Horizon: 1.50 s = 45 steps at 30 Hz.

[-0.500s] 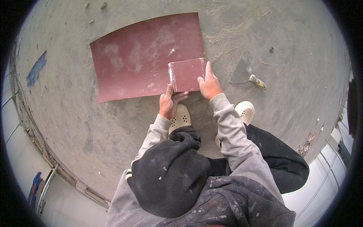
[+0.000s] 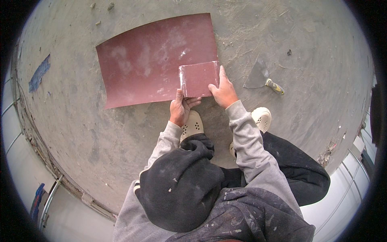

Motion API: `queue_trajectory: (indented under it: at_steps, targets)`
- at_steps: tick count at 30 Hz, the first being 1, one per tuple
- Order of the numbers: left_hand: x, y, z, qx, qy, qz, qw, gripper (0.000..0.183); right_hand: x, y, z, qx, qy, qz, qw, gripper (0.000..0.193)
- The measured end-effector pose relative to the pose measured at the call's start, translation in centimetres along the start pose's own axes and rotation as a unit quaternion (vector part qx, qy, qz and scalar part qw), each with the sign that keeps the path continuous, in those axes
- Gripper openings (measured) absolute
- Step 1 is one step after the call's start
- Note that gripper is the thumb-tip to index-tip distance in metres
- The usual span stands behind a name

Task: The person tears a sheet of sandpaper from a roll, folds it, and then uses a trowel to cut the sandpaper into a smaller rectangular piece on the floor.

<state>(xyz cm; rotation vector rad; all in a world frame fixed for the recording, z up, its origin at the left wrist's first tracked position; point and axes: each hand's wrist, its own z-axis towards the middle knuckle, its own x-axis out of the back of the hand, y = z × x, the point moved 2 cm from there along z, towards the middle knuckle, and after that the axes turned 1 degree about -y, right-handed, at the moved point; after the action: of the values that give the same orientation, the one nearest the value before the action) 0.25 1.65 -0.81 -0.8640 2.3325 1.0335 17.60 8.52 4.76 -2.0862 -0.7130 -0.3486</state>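
A large red-brown sheet of sandpaper [image 2: 145, 60] lies on the floor ahead of me, dusted with white patches. Over its near right corner I hold a smaller rectangular piece of sandpaper [image 2: 202, 77], its left edge creased and worn white. My right hand [image 2: 225, 92] grips the right side, thumb on top and forefinger along the edge. At the lower left corner is my left hand [image 2: 181, 107], thumb raised by the edge and fingers stretched out along the bottom. Whether a block sits inside the smaller piece I cannot tell.
To the right, a putty knife [image 2: 264, 77] with a wide blade and yellow-grey handle lies on the concrete floor [image 2: 318, 101]. A blue scrap [image 2: 39, 73] lies far left. My pale clogs [image 2: 192, 124] stand near the sheet. White wall panels and metal rails border both sides.
Almost nothing differs. My right thumb has slid slightly left on the smaller piece, and the large sheet's near left corner has shifted a little.
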Motion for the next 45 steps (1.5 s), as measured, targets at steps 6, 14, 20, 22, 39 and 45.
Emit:
queue_trajectory:
  at_steps: [6,14,20,22,39,45]
  targets:
    - [0.1,-0.2,0.1,-0.001,-0.004,-0.006,1.0,0.056,0.3,0.5,0.2,0.021,-0.01,0.006,1.0,0.086]
    - [-0.8,-0.1,0.0,0.006,-0.006,-0.036,0.999,0.047,0.1,1.0,0.3,0.042,0.001,-0.02,0.999,0.087]
    - [-0.8,-0.4,0.3,0.029,0.045,-0.005,0.999,0.021,-0.8,2.8,0.7,0.063,0.048,-0.004,0.997,0.077]
    - [-0.8,-0.4,0.2,0.026,0.048,0.003,0.999,0.023,0.0,3.5,1.5,0.007,0.016,0.134,0.991,0.07]
    - [-1.1,-0.5,0.2,0.022,0.044,0.022,0.999,0.03,0.4,5.4,5.1,0.007,0.054,0.153,0.987,0.051]
    - [-1.0,-1.1,0.5,0.016,0.03,-0.015,0.999,0.032,-0.9,5.6,4.8,0.012,0.088,0.162,0.983,0.045]
